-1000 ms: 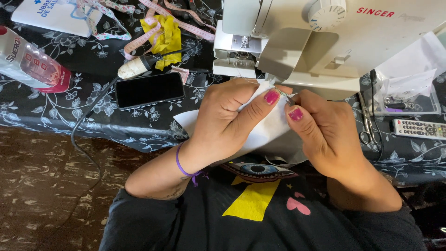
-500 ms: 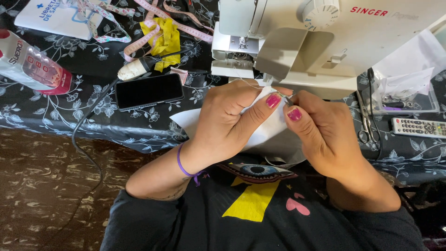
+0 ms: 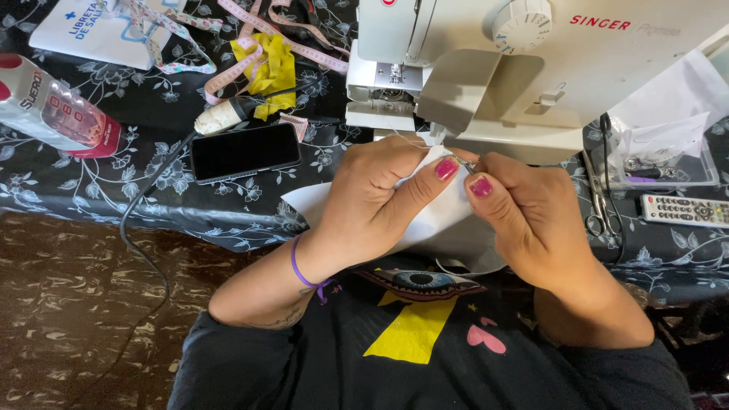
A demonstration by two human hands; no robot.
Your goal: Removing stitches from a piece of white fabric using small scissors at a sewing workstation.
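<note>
Two bare hands meet over a piece of white fabric [image 3: 437, 220] just in front of a white sewing machine [image 3: 531, 68], at the near edge of a table covered in a black floral tablecloth [image 3: 114, 190]. The left hand [image 3: 380, 201] is curled around the fabric, its thumb with a pink-painted nail pressed along the top fold, and a purple band [image 3: 304, 273] circles its wrist. The right hand [image 3: 531, 220] pinches the same fold from the other side, thumb tip close to the left thumb; something small and metallic shows between the two thumbs, too small to tell what it is. The fabric lies under both hands and hangs down toward the person's dark shirt. To the left on the table a black smartphone [image 3: 244, 152] lies face up, near a yellow scrap of cloth [image 3: 269, 68], pink measuring tapes [image 3: 235, 64] and a clear plastic bottle with a red label [image 3: 57, 110]. To the right of the machine lie scissors [image 3: 600, 205], a grey remote control [image 3: 683, 210] and a clear plastic box [image 3: 668, 163].
</note>
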